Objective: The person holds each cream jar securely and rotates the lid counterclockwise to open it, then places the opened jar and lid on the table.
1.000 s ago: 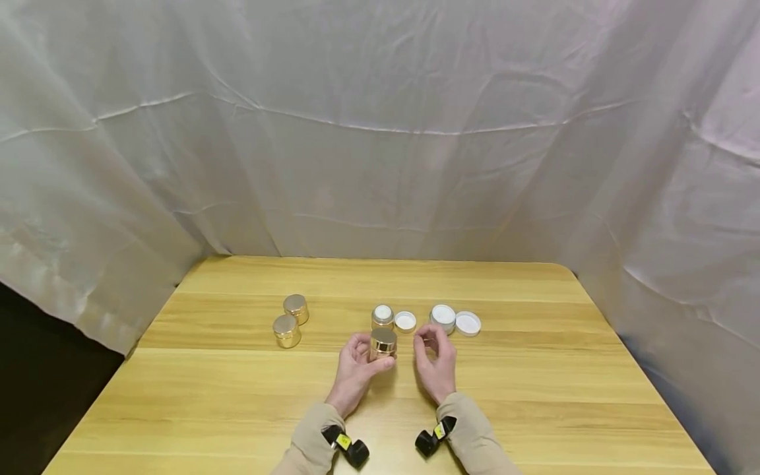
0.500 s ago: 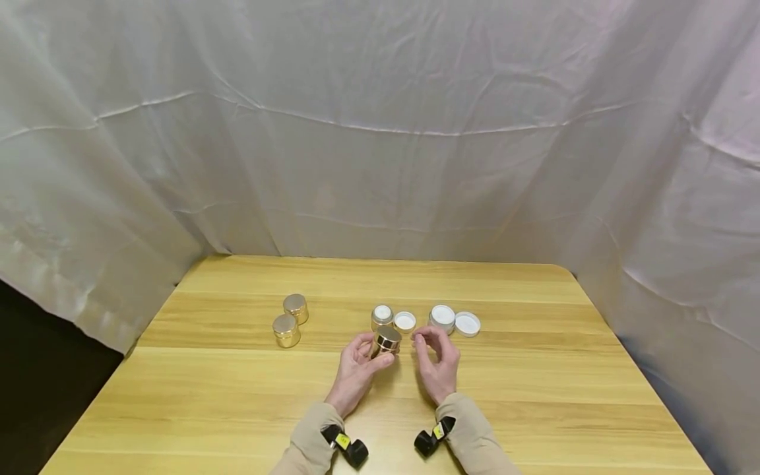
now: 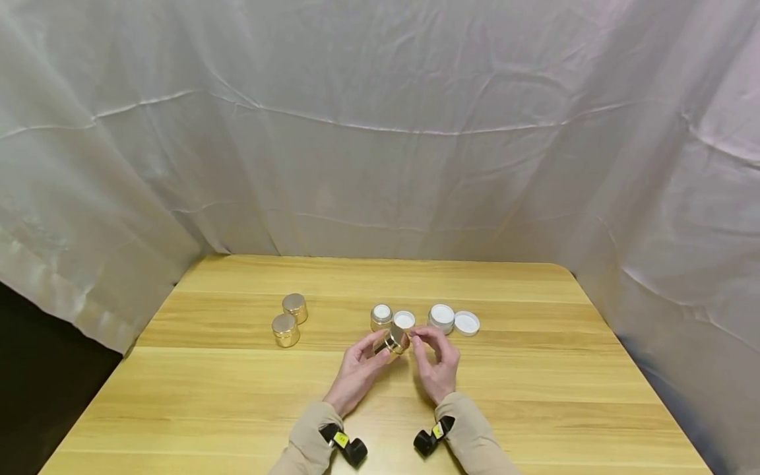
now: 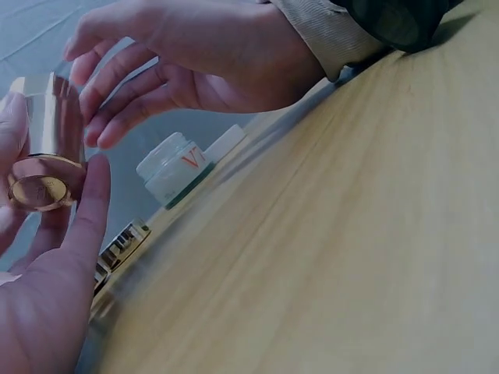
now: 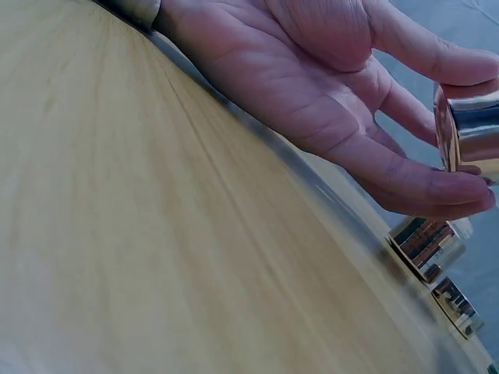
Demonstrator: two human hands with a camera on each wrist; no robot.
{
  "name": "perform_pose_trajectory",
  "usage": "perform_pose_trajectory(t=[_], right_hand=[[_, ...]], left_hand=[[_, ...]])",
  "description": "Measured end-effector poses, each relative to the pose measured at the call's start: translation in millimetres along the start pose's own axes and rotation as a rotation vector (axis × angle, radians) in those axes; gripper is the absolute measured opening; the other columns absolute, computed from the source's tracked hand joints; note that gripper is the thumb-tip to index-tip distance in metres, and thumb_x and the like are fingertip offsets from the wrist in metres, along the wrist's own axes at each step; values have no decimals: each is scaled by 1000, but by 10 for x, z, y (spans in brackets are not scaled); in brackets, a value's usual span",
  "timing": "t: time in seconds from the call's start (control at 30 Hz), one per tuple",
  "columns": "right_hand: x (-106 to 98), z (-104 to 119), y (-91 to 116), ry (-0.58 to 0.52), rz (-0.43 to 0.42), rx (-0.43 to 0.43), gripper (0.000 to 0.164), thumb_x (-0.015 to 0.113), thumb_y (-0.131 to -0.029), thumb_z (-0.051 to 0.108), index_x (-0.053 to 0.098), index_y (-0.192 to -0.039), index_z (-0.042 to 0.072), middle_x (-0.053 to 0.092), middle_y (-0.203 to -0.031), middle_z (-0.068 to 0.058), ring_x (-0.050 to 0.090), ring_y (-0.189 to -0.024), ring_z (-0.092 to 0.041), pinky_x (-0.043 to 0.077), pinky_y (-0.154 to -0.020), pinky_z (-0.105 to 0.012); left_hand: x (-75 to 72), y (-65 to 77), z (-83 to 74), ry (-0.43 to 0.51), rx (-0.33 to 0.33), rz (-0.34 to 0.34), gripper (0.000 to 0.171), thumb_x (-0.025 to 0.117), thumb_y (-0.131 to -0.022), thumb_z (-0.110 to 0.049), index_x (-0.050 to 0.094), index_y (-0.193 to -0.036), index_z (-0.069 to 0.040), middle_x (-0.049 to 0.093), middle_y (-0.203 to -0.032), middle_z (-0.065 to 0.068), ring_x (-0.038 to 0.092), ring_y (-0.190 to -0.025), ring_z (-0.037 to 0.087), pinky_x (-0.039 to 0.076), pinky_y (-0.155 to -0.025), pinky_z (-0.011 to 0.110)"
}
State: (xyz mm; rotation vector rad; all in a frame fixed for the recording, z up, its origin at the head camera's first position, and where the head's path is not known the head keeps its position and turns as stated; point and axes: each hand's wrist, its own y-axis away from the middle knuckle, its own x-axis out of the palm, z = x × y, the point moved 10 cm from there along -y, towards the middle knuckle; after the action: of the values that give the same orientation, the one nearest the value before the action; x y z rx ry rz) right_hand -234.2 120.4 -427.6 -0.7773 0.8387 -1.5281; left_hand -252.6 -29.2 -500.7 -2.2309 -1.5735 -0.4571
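My left hand (image 3: 353, 376) grips a shiny gold cosmetic jar (image 3: 394, 340) between thumb and fingers, above the table and tilted with its top to the right. In the left wrist view the jar's round base (image 4: 40, 192) faces the camera. My right hand (image 3: 439, 369) is beside the jar's top, fingers loosely bent; whether they touch it I cannot tell. The left wrist view also has the right hand (image 4: 203, 58) with nothing held. In the right wrist view the left hand (image 5: 312, 86) has the gold jar (image 5: 475, 128) at its fingertips.
Behind the hands stand an uncovered gold jar (image 3: 381, 318) with its white-lined lid (image 3: 404, 320), and an uncovered pale jar (image 3: 441, 318) with a white lid (image 3: 467, 323). Two closed gold jars (image 3: 286, 330) sit together at left. A grey curtain (image 3: 380, 165) hangs behind the table (image 3: 237, 409).
The gold jar in my left hand has gone from upright to tipped, its top swinging right toward my right hand. My right hand has barely shifted. The jars on the table stay put.
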Motion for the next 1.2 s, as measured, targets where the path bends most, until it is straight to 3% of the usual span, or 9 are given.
perform_pose_trajectory(t=[0.17,0.23,0.43,0.57,0.87,1.2], right_hand=[[51,69,-7,-15,42,-79,20,63,-80,-18,63,-101,-18,68,-91,-31,72,-86,-23,61,-87,-26],[65,102,-7,1,50,-111,23,65,-77,-18,64,-101,-18,69,-92,-31,72,-87,-24,61,-87,-24],[101,133,27,111,65,-196,28,78,-84,6,68,-99,-16,71,-96,-32,73,-88,-28,59,-91,-21],[150,132,43,163,106,-214,38,80,-86,20,70,-104,-11,72,-103,-29,72,-97,-32,54,-102,-22],[261,153,67,171,175,-228,37,79,-86,20,71,-107,-10,71,-107,-30,68,-98,-36,53,-103,-24],[346,210,98,187,190,-284,34,74,-92,19,72,-106,-11,68,-106,-29,65,-95,-37,58,-88,-36]], left_hand=[[12,11,2,-4,-17,15,33,60,-100,-8,56,-132,-15,58,-138,5,61,-123,11,52,-110,35],[25,11,0,2,-19,32,30,58,-101,-10,58,-130,-18,61,-134,-1,60,-125,11,51,-111,37],[52,9,33,12,-42,61,37,51,-105,-17,50,-141,-7,65,-131,-8,60,-125,9,51,-111,36],[48,6,54,24,-46,60,36,47,-107,-19,50,-141,-9,63,-135,-5,62,-123,9,51,-111,35],[30,2,99,10,-120,38,52,41,-109,-27,33,-150,5,49,-147,13,61,-122,9,48,-114,33],[33,-21,101,61,-121,37,51,32,-111,-23,29,-149,10,55,-128,-2,60,-114,7,52,-102,26]])
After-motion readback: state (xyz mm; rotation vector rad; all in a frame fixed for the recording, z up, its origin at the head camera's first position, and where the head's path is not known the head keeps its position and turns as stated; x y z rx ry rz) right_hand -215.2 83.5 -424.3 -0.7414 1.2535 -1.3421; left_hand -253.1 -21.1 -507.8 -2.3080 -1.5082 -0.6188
